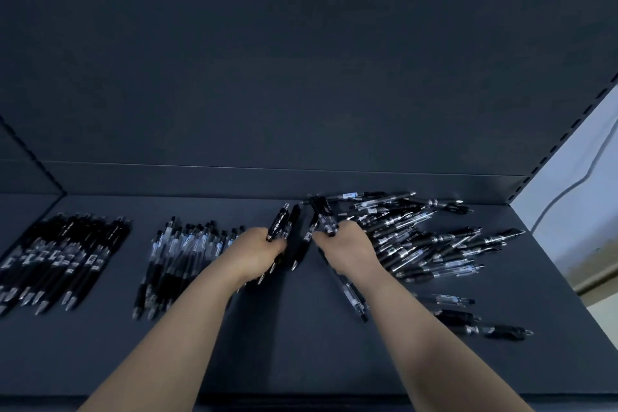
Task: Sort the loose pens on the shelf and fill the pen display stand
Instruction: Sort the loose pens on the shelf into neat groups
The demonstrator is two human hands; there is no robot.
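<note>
Shelf point(301, 344): dark, with a tall back panel, carrying all the pens.
Loose heap point(424, 237): tangled mixed pens on the shelf's right, by the back panel.
Black pile point(60, 257): sorted pens lying side by side, far left.
Clear pile point(180, 254): see-through pens, left of centre.
Left hand point(259, 252): curled round a few black pens point(279, 222).
Right hand point(347, 244): at the heap's edge, gripping a small bunch point(324, 216).

At nine o'clock the black pile point(63, 257) is blurred and cut by the left edge. My left grip point(259, 249) hides the middles of the held black pens point(279, 224). My right grip point(344, 244) covers the ends of its own pens point(326, 222), and my right forearm point(401, 311) covers part of the loose heap point(434, 244) at three o'clock. Barrel print is too small to read.
</note>
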